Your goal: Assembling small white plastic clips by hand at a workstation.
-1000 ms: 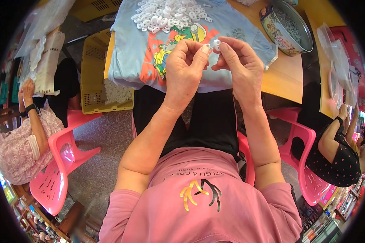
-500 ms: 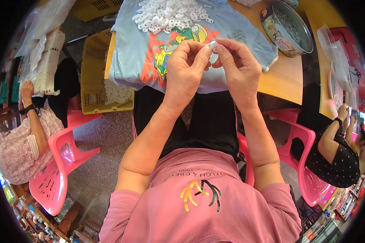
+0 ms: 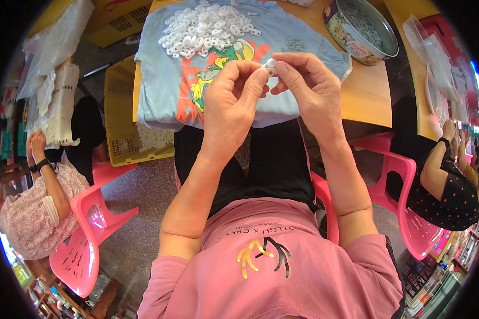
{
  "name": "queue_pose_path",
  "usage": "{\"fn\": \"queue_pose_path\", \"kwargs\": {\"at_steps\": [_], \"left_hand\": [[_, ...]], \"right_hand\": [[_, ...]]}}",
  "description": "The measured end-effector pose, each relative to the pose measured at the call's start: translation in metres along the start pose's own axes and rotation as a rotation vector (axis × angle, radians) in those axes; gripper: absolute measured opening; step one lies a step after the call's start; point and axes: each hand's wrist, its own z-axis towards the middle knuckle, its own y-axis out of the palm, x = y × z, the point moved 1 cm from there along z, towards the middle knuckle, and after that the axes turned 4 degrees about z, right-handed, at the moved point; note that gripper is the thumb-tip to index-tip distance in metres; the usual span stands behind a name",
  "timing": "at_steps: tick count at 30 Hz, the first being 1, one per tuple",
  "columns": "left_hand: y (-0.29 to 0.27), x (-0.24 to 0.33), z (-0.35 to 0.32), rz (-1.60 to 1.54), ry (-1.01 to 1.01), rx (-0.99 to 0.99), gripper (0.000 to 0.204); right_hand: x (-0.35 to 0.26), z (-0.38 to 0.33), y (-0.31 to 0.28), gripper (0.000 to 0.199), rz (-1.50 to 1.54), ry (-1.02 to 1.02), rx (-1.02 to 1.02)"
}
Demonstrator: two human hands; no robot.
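A small white plastic piece with round holes [image 3: 269,66] is pinched between both hands above the near part of a blue printed shirt [image 3: 159,80]. My left hand [image 3: 235,93] grips its left side with thumb and forefinger. From the right, my right hand [image 3: 310,87] holds it the same way, its other fingers curled. Beyond the hands, a heap of similar white pieces [image 3: 205,29] lies on the shirt. A scatter of small grey metal bits [image 3: 295,45] rests on the cloth to the right of the heap.
An open round tin [image 3: 356,37] full of grey metal bits stands on the yellow table [image 3: 370,95] at the right. Left of the table is a yellow crate [image 3: 120,106] holding white pieces. People sit on pink chairs [image 3: 85,228] at both sides.
The view has shifted slightly, so the table and heap appear further left. Both hands still pinch the white piece, which is turned so that its holes show more.
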Motion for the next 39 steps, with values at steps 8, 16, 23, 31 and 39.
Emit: {"fn": "queue_pose_path", "kwargs": {"at_steps": [8,16,23,31,39], "left_hand": [[-0.001,-0.003,-0.005,-0.145,0.064,-0.013,0.017],[0.001,-0.013,-0.004,-0.371,0.159,-0.100,0.045],[0.002,-0.018,-0.002,-0.369,0.191,-0.210,0.089],[0.001,-0.017,-0.004,-0.390,0.115,-0.299,0.086],[0.000,-0.019,-0.005,-0.490,0.196,-0.366,0.064]], "right_hand": [[-0.020,-0.003,-0.003,0.021,0.181,0.087,-0.093],[-0.030,-0.008,0.000,0.021,0.328,0.227,-0.162],[-0.026,-0.012,0.004,0.021,0.336,0.215,-0.191],[-0.025,-0.021,0.015,0.020,0.333,0.202,-0.198],[-0.031,-0.034,0.019,0.018,0.292,0.141,-0.143]]}}
